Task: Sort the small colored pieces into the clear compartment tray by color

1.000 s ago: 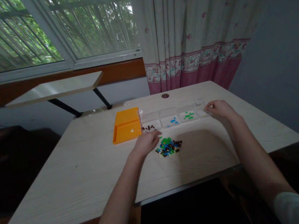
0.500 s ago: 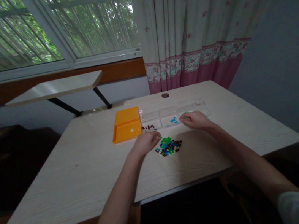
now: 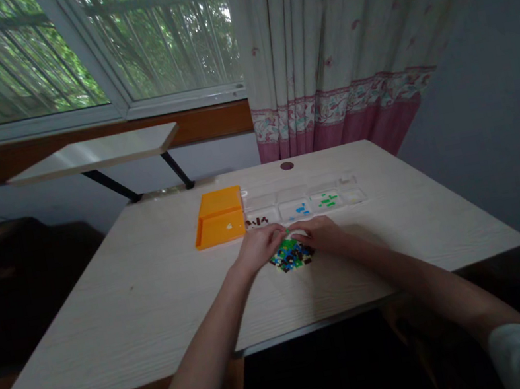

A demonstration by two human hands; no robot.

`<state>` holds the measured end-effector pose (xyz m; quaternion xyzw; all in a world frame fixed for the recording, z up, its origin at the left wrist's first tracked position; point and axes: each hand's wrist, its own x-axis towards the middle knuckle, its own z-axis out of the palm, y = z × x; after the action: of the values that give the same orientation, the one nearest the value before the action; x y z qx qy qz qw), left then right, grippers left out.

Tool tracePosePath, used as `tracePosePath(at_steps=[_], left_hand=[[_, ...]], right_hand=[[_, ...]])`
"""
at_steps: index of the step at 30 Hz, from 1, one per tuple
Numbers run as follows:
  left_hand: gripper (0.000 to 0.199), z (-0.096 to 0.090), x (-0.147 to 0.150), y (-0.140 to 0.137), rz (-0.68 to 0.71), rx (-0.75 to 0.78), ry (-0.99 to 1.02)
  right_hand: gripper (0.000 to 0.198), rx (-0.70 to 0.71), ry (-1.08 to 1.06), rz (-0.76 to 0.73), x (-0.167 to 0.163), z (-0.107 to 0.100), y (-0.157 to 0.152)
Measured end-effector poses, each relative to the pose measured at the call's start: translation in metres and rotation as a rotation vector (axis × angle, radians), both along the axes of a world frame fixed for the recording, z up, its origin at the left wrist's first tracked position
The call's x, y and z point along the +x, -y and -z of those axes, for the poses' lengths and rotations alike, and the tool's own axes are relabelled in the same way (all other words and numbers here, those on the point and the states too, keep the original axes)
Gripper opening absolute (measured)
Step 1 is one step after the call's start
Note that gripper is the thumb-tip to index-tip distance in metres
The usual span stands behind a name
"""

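Observation:
My left hand [image 3: 263,247] and my right hand [image 3: 321,234] meet above the far edge of a heap of small plastic bricks [image 3: 293,257] in green, blue, dark brown and pale yellow. A tiny green brick [image 3: 287,232] shows between their fingertips, both hands closed in a pinch around it. Just beyond the hands lies a clear divided box [image 3: 297,217], its transparent lid folded back. Brown bricks [image 3: 258,221], blue bricks [image 3: 301,208] and green bricks [image 3: 327,200] sit in separate compartments of it. The fingers partly cover the heap.
Left of the clear box is an open orange case [image 3: 217,201] with a few pale bits inside. A raised white shelf [image 3: 101,151] on black legs stands at the table's back left. Behind the wooden table [image 3: 157,293] hang curtains [image 3: 314,44] beside a window.
My right hand has come from the box's green compartment back to the heap, beside my left hand. The green bricks in that compartment are now uncovered. My left hand has shifted slightly right.

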<state>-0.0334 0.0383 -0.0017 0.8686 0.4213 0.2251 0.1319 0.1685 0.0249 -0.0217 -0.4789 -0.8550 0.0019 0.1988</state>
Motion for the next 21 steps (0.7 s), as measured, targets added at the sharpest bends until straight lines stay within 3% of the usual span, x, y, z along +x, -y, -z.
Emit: tracePosePath(at_steps=[15, 21], left_hand=[[0.026, -0.003, 0.0, 0.001, 0.015, -0.044, 0.071], [0.024, -0.005, -0.01, -0.006, 0.047, -0.128, -0.067]], right_hand=[[0.026, 0.089, -0.134, -0.056, 0.003, 0.001, -0.003], [0.033, 0.182, -0.206, 0.066, 0.017, -0.012, -0.01]])
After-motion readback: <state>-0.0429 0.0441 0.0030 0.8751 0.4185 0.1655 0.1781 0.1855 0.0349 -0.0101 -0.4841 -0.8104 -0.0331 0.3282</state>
